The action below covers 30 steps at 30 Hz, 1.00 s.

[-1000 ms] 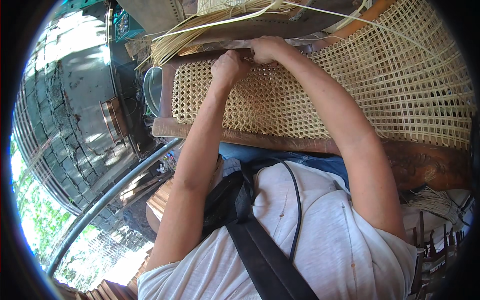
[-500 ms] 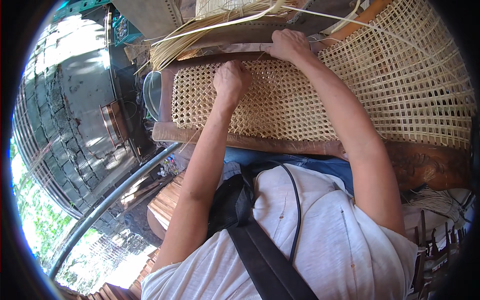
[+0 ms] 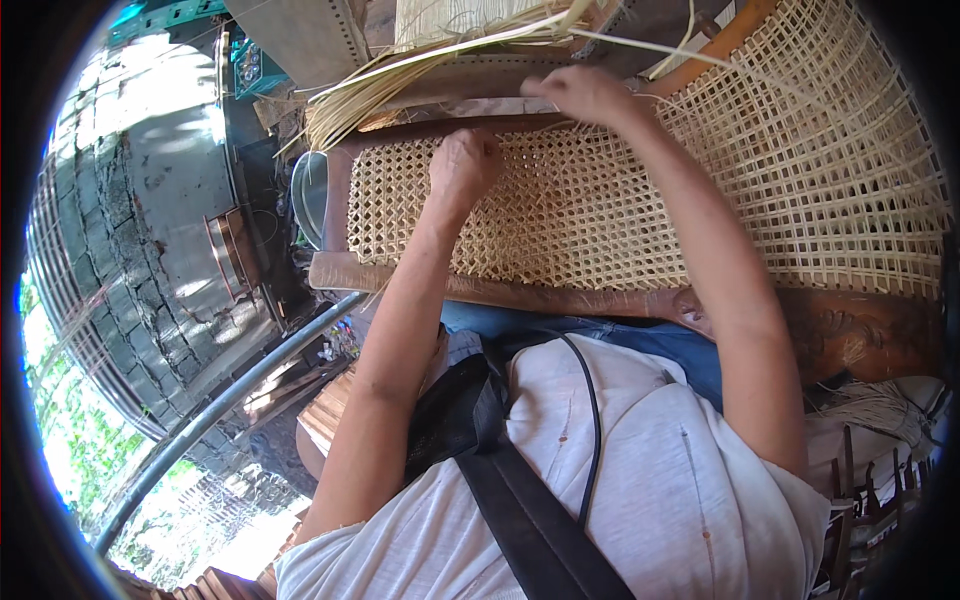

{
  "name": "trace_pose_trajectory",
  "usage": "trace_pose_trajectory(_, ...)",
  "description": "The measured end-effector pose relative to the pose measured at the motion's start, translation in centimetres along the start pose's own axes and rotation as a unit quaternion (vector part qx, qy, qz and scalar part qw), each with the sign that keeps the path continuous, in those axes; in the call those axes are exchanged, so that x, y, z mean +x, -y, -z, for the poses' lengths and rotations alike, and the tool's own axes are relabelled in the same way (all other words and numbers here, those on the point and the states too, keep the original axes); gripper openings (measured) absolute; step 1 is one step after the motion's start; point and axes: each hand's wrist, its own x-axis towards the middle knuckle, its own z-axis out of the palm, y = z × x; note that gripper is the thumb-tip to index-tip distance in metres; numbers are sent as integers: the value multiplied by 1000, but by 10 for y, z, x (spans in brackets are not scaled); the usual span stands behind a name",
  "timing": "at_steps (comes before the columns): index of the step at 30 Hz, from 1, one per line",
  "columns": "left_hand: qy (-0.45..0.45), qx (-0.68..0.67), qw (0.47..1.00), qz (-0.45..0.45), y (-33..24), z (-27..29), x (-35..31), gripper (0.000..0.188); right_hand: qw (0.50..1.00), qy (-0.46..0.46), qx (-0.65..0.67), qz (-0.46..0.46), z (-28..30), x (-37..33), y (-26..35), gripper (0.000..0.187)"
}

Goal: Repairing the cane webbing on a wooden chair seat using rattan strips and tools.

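A wooden chair frame with woven cane mesh lies across my lap; the seat panel (image 3: 570, 210) is a pale lattice of holes. My left hand (image 3: 465, 165) is closed in a fist against the mesh near its far edge, and what it grips is hidden. My right hand (image 3: 585, 97) is raised above the dark far rail (image 3: 410, 128), its fingers drawn together in a pinch and slightly blurred. Whatever lies between those fingertips is too small to make out. A thin loose cane strand (image 3: 665, 102) curves beside the right wrist.
A bundle of loose cane strands (image 3: 345, 112) lies beyond the far rail, with one long strip reaching right. The open-weave cane back (image 3: 830, 170) rises at the right. Near me runs the carved wooden rail (image 3: 850, 330). A metal pipe (image 3: 215, 405) slants at the left.
My right hand has lifted off the far rail and shifted slightly left, its fingers now pinched in the air. My left hand stays closed at the same spot on the mesh.
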Motion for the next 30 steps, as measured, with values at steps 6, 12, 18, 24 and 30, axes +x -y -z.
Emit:
trace_pose_trajectory(6,-76,-3,994,-84,8,-14,-9,12,981,76,-153,91,-37,-10,21,58)
trace_pose_trajectory(12,-96,-9,992,-76,15,-18,-16,13,985,147,-68,65,-26,-3,24,48)
trace_pose_trajectory(18,-122,-3,986,-113,8,-18,-17,8,991,28,-115,66,-44,8,8,30)
trace_pose_trajectory(24,-95,-46,988,-110,0,-20,11,16,992,-22,-119,24,-24,3,13,24)
trace_pose_trajectory(30,-7,-401,915,38,-2,-18,31,27,992,-31,-113,49,12,-4,20,34)
